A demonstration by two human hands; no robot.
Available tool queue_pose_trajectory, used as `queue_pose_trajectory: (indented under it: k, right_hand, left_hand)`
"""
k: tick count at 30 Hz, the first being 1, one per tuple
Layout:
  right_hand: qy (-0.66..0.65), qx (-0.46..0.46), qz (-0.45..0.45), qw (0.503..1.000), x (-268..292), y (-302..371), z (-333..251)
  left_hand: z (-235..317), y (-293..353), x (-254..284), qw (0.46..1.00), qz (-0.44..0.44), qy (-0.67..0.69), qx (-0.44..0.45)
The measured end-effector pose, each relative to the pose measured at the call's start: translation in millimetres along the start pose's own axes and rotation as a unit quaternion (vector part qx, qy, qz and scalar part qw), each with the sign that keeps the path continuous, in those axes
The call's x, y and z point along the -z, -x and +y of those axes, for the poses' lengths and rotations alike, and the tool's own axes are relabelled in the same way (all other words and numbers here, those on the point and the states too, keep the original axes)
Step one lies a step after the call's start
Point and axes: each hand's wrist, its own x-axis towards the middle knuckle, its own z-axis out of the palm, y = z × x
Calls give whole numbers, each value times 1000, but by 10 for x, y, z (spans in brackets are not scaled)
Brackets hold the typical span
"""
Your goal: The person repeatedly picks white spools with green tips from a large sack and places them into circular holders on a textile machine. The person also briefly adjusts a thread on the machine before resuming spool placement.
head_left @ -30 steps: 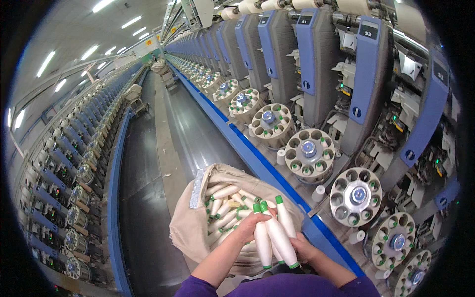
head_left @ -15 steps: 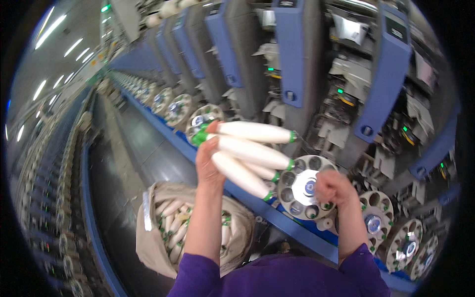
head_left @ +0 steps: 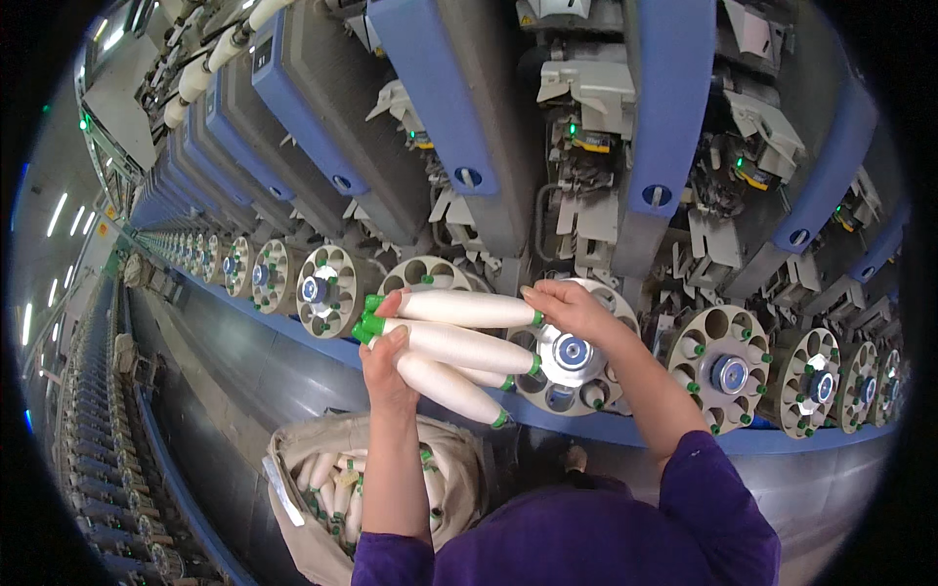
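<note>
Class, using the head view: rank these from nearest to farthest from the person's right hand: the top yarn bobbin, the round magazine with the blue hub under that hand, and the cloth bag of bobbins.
1. Top yarn bobbin: touched by the right hand, on its left.
2. Round magazine: just below the hand.
3. Cloth bag: lower left, by the floor.

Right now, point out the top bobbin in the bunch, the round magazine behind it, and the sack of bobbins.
top bobbin (head_left: 464, 309), head view, middle of its white yarn body.
round magazine (head_left: 573, 353), head view, its blue centre hub.
sack of bobbins (head_left: 457, 476), head view, right side of the beige cloth wall.
</note>
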Motion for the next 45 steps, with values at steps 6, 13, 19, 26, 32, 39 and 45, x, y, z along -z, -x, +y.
queue_pose_trajectory:
  k: [6, 13, 19, 26, 32, 39, 45]
  right_hand:
    - [49, -108, -97, 988, -96, 288, 356]
    - [-105, -139, 173, 969, 58, 848, 739]
    - [-157, -36, 159, 974, -269, 947, 530]
    - [-369, -46, 96, 923, -613, 759, 832]
    - [-577, 127, 415, 691, 665, 1276, 929]
    - [-256, -29, 156, 953, 80, 639, 551]
    - [-317, 6, 156, 935, -690, 528, 781]
  left_hand:
    - [-152, 123, 297, 996, -17, -19, 87]
    - [-251, 111, 537, 988, 21, 68, 140]
    - [-152, 29, 614, 992, 19, 82, 92]
    - [-160, 88, 586, 991, 54, 83, 88]
    - [-162, 162, 624, 989, 79, 97, 79]
    - [-347, 196, 434, 989, 56, 97, 95]
    - [-426, 234, 408, 997, 71, 9, 35]
